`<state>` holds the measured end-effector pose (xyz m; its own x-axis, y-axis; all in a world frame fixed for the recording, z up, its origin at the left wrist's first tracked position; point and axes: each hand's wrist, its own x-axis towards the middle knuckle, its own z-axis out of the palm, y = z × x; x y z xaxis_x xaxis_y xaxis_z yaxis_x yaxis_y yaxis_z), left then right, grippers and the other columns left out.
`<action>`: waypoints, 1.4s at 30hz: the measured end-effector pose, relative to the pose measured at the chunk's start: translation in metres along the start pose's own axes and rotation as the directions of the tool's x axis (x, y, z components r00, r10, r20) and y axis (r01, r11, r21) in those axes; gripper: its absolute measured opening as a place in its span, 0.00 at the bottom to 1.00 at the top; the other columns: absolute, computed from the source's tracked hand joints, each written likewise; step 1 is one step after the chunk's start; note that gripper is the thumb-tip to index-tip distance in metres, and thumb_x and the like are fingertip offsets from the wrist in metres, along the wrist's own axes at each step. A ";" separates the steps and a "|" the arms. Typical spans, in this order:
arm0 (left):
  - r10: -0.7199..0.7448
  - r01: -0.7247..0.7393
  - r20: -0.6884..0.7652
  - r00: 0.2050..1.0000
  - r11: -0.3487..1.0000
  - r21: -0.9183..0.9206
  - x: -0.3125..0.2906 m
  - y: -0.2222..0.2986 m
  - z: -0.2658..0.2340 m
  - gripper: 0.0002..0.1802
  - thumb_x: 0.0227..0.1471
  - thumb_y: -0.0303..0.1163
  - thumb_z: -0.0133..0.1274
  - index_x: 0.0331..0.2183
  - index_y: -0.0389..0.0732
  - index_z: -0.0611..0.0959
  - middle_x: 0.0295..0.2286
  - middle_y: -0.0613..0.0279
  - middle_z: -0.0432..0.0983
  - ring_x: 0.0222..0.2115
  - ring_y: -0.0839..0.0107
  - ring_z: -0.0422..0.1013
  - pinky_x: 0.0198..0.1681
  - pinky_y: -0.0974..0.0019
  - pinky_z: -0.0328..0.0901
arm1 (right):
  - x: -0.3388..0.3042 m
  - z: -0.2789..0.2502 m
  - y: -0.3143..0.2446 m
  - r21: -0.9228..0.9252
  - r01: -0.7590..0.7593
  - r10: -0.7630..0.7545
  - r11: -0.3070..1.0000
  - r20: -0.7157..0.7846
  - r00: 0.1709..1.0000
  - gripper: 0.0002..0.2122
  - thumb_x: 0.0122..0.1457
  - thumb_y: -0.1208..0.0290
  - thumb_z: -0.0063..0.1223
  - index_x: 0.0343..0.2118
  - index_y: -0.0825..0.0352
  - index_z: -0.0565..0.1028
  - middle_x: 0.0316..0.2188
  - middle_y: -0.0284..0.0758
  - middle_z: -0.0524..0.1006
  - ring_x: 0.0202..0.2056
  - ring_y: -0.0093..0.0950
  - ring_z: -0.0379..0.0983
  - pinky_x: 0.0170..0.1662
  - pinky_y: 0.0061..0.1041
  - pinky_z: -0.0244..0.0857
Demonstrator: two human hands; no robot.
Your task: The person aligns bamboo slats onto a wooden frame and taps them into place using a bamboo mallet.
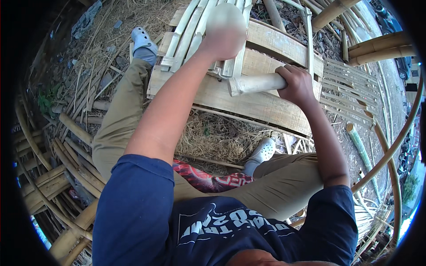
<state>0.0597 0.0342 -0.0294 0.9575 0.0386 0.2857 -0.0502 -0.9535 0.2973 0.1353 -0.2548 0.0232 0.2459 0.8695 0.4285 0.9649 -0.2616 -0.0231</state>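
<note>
My right hand [296, 85] is wrapped round one end of a short, thick bamboo piece [257, 84]. The piece lies roughly level over the wooden planks [248, 98], its free end pointing left. My left hand [224, 43] reaches farther out, over pale split bamboo slats [185, 37] that lie side by side on the planks. A blurred patch covers its fingers, so whether they hold anything is hidden.
A lattice of thin bamboo strips [350, 86] lies right of the planks. Bamboo poles [381, 48] stand out at the far right, and a green bamboo length [361, 144] rests on the ground. Dry shavings [213, 137] cover the ground between my feet. More bamboo [75, 164] is piled at left.
</note>
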 end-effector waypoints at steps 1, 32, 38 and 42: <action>0.003 -0.003 0.009 1.000 1.000 0.000 -0.001 0.001 0.003 0.22 0.62 0.40 0.53 0.57 0.60 0.83 0.64 0.79 0.68 0.68 0.74 0.58 0.74 0.53 0.46 | -0.002 -0.003 -0.002 0.005 -0.009 0.009 1.000 0.001 1.000 0.14 0.37 0.76 0.63 0.31 0.58 0.78 0.21 0.31 0.75 0.25 0.34 0.76 0.28 0.35 0.70; 0.005 -0.006 -0.036 0.999 1.000 -0.027 0.002 -0.002 0.011 0.20 0.59 0.39 0.55 0.53 0.62 0.86 0.63 0.80 0.70 0.67 0.74 0.59 0.74 0.54 0.45 | -0.005 -0.010 -0.014 -0.055 -0.131 0.131 0.990 -0.004 0.991 0.11 0.40 0.74 0.65 0.28 0.61 0.73 0.24 0.32 0.76 0.28 0.37 0.77 0.31 0.38 0.70; -0.056 0.052 0.044 0.997 0.995 0.081 0.006 0.013 -0.007 0.26 0.54 0.30 0.49 0.52 0.63 0.86 0.64 0.83 0.68 0.69 0.71 0.55 0.76 0.50 0.39 | -0.022 -0.064 -0.083 0.326 -0.713 0.549 0.620 0.469 0.692 0.27 0.57 0.66 0.64 0.56 0.74 0.68 0.35 0.49 0.80 0.35 0.36 0.82 0.39 0.37 0.75; -0.055 0.054 0.010 0.998 0.998 0.039 0.001 0.002 0.002 0.27 0.56 0.32 0.47 0.54 0.64 0.85 0.64 0.84 0.67 0.71 0.72 0.53 0.77 0.47 0.35 | -0.034 -0.053 -0.126 0.356 -0.891 0.560 0.284 0.692 0.455 0.30 0.58 0.57 0.66 0.54 0.77 0.68 0.38 0.55 0.80 0.40 0.48 0.81 0.45 0.44 0.72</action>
<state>0.0609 0.0312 -0.0306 0.9618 0.0877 0.2595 0.0130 -0.9609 0.2767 0.0008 -0.2733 0.0593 0.7161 0.5391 -0.4433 0.0873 -0.6993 -0.7094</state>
